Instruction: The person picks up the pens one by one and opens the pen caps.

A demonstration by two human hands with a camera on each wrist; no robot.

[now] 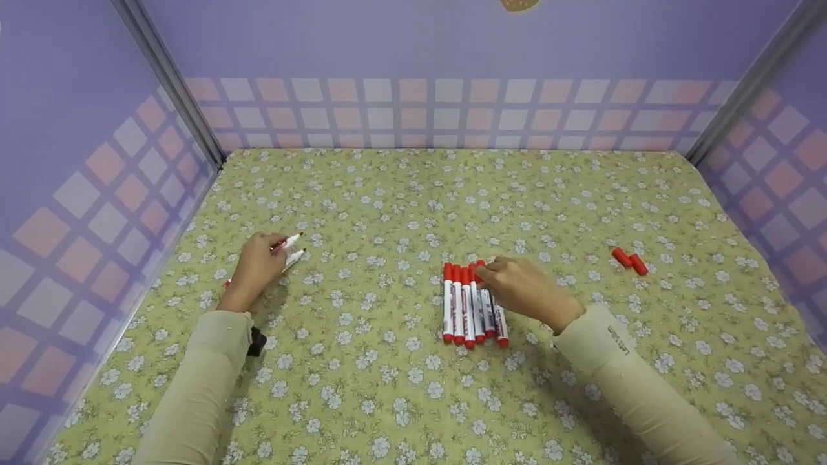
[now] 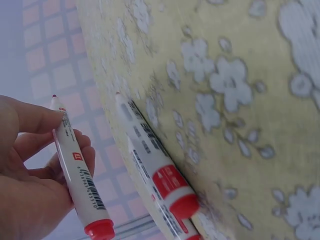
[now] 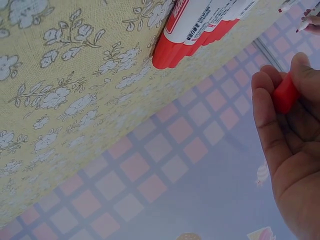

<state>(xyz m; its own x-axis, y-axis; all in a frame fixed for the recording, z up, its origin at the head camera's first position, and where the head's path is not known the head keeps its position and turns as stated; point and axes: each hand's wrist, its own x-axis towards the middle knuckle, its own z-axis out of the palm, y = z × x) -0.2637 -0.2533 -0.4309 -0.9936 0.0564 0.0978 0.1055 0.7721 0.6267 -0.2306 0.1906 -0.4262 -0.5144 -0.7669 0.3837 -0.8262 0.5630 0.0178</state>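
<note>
The left hand (image 1: 258,261), left of centre in the head view, has thumb and fingers closed on an uncapped marker (image 2: 80,170), white with a red end and a dark tip pointing to the upper right of that view. The right hand (image 1: 522,287), right of centre, pinches a small red cap (image 3: 285,94) between thumb and curled fingers, seen at the right of the right-wrist view. Just beside the left hand, two loose markers (image 2: 145,137) lie close together on the cloth, in the lower middle of the left-wrist view; the nearer one's bare tip shows, the other is partly hidden behind it. Just left of the right hand, near the middle of the head view, a row of six white markers (image 1: 457,310) lies side by side, red caps toward the top of the frame, some covered by the fingers. Farther out, at the right of the frame, two red caps (image 1: 638,264) lie next to each other. Beneath everything spreads a yellow floral cloth (image 1: 362,213); a lilac wall (image 1: 420,45) with pink and white squares fills the top.
</note>
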